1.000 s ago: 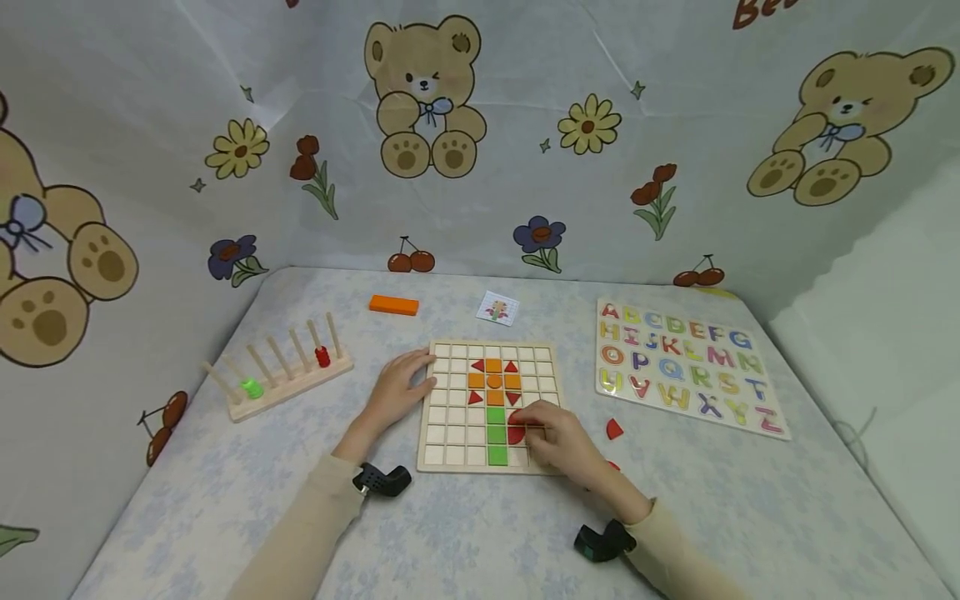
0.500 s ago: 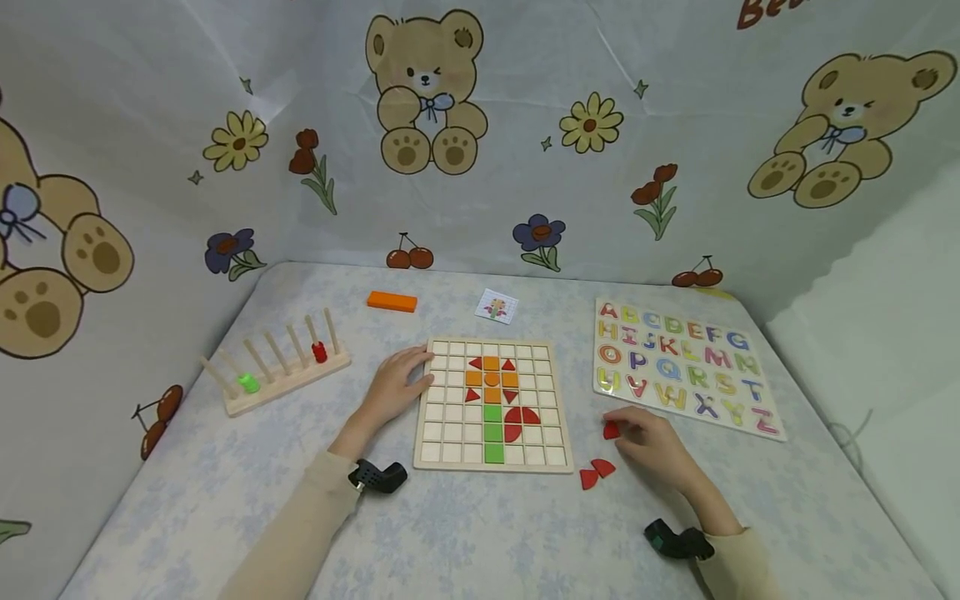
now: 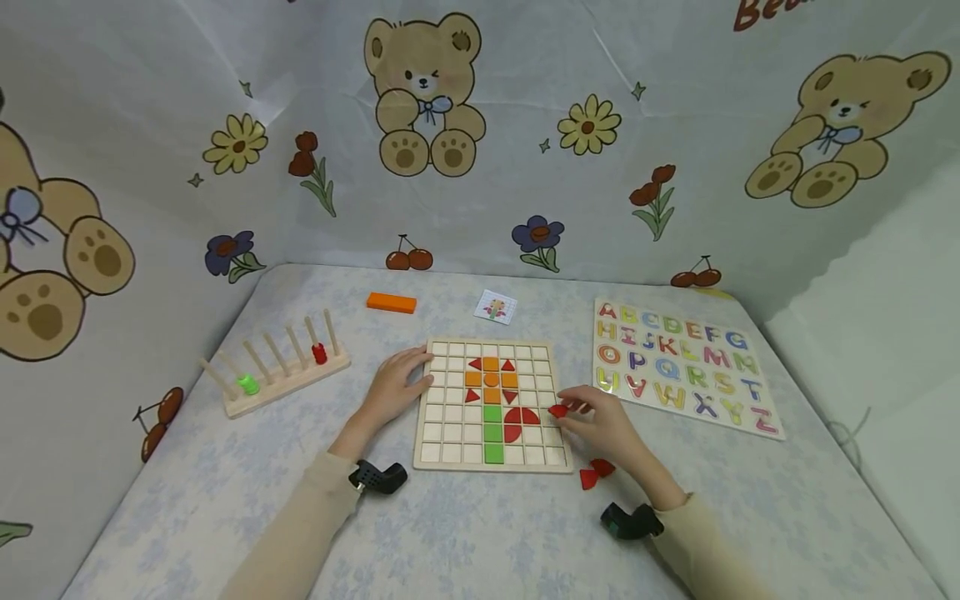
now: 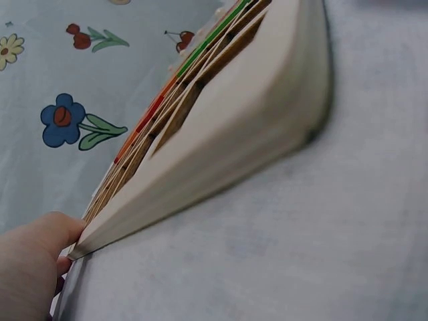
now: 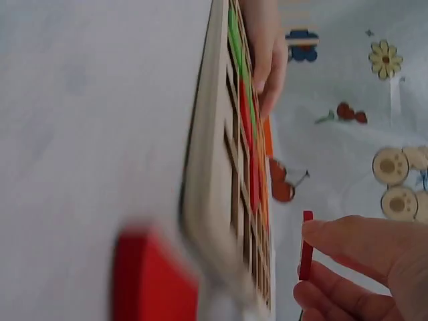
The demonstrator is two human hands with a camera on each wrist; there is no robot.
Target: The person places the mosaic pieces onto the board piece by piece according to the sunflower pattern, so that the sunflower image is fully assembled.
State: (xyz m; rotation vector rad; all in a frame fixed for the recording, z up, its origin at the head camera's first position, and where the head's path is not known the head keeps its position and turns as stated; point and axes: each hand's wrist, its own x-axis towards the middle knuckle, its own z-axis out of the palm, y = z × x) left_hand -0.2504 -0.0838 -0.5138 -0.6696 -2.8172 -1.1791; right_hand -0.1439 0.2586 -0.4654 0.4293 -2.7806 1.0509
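A wooden grid board point(image 3: 439, 433) holds orange and green squares, red triangles and red quarter-circle pieces point(image 3: 513, 433). My left hand point(image 3: 392, 385) rests against its left edge, with the thumb point(image 4: 59, 231) touching the rim in the left wrist view. Between thumb and fingertips my right hand point(image 3: 603, 421) pinches a red quarter-circle piece point(image 5: 307, 247) over the board's right edge. Part of that piece is covered by the fingers. Two more red pieces point(image 3: 589, 479) lie on the table just outside the board's lower right corner.
Right of the board lies an alphabet board point(image 3: 690, 367). A wooden peg stand point(image 3: 288, 382) with a few green and red rings is at the left. Behind the board are an orange block point(image 3: 392, 302) and a small picture card point(image 3: 495, 307).
My right hand left the board, picked up a red quarter-circle piece from the table at the right, and carried it left to the board's edge. The left hand stayed put.
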